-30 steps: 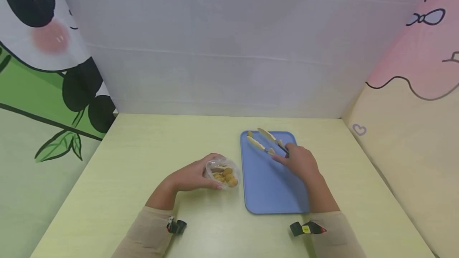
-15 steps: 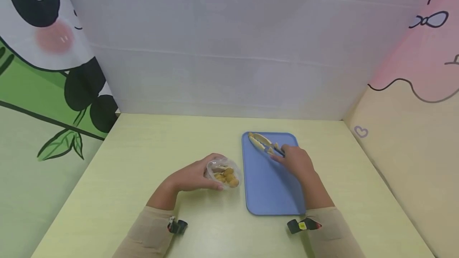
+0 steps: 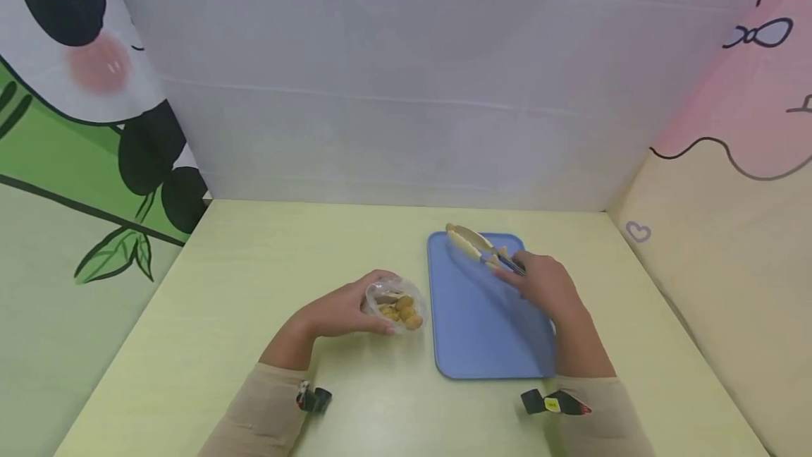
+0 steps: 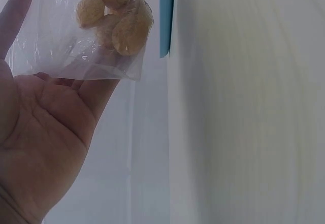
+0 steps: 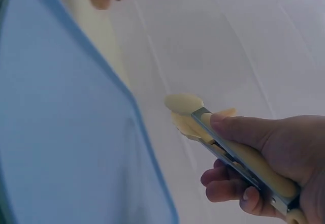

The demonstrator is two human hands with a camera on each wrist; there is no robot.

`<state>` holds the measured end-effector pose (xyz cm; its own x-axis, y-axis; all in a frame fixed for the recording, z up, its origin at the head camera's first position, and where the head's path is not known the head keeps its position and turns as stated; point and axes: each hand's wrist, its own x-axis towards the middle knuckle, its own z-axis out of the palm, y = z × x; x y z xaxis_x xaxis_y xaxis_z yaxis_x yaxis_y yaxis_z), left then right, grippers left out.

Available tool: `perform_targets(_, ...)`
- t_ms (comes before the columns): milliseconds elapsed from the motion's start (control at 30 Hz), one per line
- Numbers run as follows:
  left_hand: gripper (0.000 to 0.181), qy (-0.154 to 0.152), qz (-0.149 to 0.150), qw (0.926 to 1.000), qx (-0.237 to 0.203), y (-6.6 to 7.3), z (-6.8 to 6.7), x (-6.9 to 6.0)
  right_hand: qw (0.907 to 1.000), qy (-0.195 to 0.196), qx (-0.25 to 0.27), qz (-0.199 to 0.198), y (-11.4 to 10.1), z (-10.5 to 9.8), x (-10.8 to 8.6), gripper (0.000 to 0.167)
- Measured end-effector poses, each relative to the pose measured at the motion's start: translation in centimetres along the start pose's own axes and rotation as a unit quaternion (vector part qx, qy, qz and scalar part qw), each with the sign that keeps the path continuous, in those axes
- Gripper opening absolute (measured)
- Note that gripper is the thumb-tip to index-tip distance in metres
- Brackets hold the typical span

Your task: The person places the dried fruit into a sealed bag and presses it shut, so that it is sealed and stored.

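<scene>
Tongs [image 3: 468, 243], gripped in the right hand [image 3: 545, 284], clamp a brown piece [image 3: 450, 227] above the blue tray's [image 3: 488, 337] far-left corner, higher than a moment ago. Beside its left edge, the left hand [image 3: 345, 309] still holds a clear bag [image 3: 389, 289] of brown balls [image 3: 406, 312]. Yellow wristband label [image 3: 552, 405]: too small to read.

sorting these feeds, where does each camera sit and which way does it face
Head: worn on the head, looking forward and down at the table and blue tray; left hand, right hand and beige sleeves show.
Left wrist: worn on that wrist, looking along the palm and fingers at the clear bag of tan pieces.
Right wrist: worn on that wrist, looking along the hand and its fingers at the tongs and tray.
Shared: head and right wrist views both show the tongs; head and left wrist views, the bag.
</scene>
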<state>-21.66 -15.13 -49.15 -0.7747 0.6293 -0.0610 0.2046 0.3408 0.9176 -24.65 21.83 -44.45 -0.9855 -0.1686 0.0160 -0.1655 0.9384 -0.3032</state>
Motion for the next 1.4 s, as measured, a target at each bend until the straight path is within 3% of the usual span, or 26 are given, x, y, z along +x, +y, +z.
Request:
perform_targets(133,0.077,0.002,0.003,1.0000,-0.004,-0.2,0.0,0.1,0.9993,-0.008,0.033,-0.011,0.0,-2.2,-1.3,0.054)
perform_targets(333,0.076,0.003,0.004,1.0000,-0.002,-0.3,-0.1,0.1,0.9961,-0.008,0.058,-0.066,-0.8,-4.3,-3.3,0.039)
perform_targets(667,0.074,0.001,0.013,0.9999,-0.007,-0.8,-0.2,0.2,0.9798,-0.023,0.080,-0.182,-3.1,-5.7,-6.2,0.031)
perform_targets(833,0.074,-0.002,0.022,0.9997,-0.015,-0.9,-0.2,0.4,0.9723,-0.030,0.083,-0.216,-3.8,-5.9,-7.1,0.025)
perform_targets(1033,0.073,-0.001,0.021,0.9997,-0.015,-1.0,-0.2,0.4,0.9691,-0.047,0.086,-0.226,-4.3,-6.0,-7.6,0.028)
perform_targets(1167,0.071,-0.001,0.023,0.9996,-0.017,-1.1,-0.2,0.4,0.9729,-0.048,0.090,-0.208,-4.4,-5.8,-7.5,0.039)
perform_targets(1400,0.071,0.008,0.016,0.9998,-0.011,-0.9,-0.1,0.4,0.9818,-0.003,0.109,-0.156,-3.4,-5.5,-7.3,0.047)
